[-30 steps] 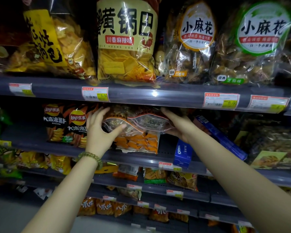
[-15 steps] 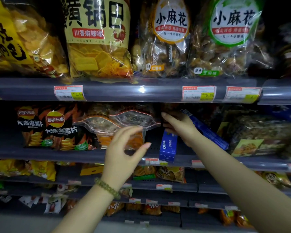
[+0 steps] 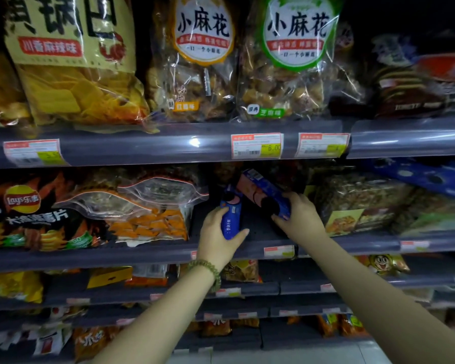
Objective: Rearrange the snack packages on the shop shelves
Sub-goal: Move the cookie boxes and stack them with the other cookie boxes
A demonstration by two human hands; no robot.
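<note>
On the middle shelf point(image 3: 147, 254) two blue Oreo cookie boxes stand in a gap between snack bags. My left hand point(image 3: 217, 236) grips the upright blue box point(image 3: 231, 215) by its lower end. My right hand point(image 3: 301, 215) holds the second, longer blue and pink box point(image 3: 263, 189), which leans back to the upper left. Left of the boxes sit clear zip bags point(image 3: 145, 203) of orange and brown snacks and black Lay's crisp bags point(image 3: 24, 211).
The upper shelf point(image 3: 168, 145) carries large bags of yellow crisps point(image 3: 71, 74) and twisted dough snacks point(image 3: 292, 61), overhanging the hands. Clear packs of nut brittle point(image 3: 360, 200) and a long blue box point(image 3: 418, 177) lie to the right. Lower shelves hold several small packets.
My left hand left the clear zip bags, moved right and took hold of the upright blue box. My right hand shifted onto the leaning blue box. The view moved closer and to the right.
</note>
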